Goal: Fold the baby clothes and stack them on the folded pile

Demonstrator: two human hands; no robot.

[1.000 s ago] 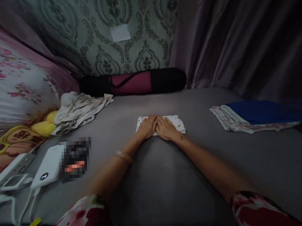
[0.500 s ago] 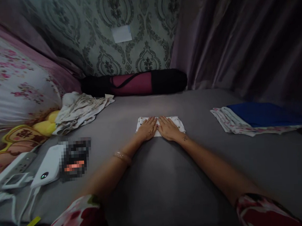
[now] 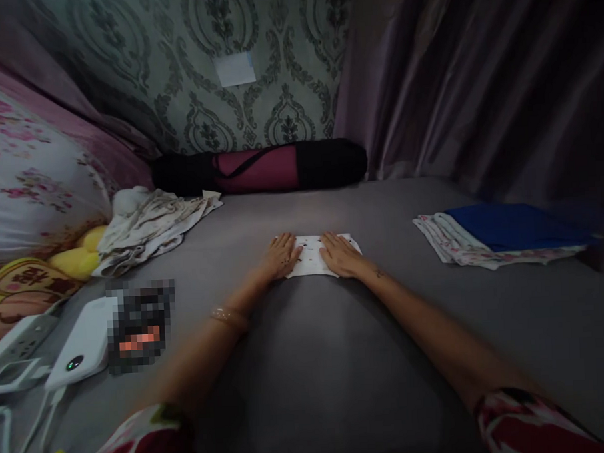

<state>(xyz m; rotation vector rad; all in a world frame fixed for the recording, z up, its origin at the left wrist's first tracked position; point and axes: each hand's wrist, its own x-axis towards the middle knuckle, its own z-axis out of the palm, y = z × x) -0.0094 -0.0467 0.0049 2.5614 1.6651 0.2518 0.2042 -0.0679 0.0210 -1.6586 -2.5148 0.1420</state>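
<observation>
A small folded white cloth (image 3: pixel 310 256) with a sparse dark print lies flat on the grey bed sheet (image 3: pixel 318 359). Across its left end rests my left hand (image 3: pixel 282 255), palm down with the fingers stretched forward. My right hand (image 3: pixel 340 253) presses flat on the right part in the same way. Between the two hands the printed middle of the cloth shows. Neither hand grips anything; the palms hide both ends of the cloth.
Folded clothes with a blue piece (image 3: pixel 517 226) on top lie at the right. On the left are a crumpled pale garment (image 3: pixel 152 223), a white power bank (image 3: pixel 84 339), a power strip (image 3: pixel 24 342) and cables. A long black and maroon bag (image 3: pixel 259 168) lines the wall.
My hands have slid apart from the middle of the cloth, the left one moving outward to its left end. More of the print shows between them. The view has shifted slightly.
</observation>
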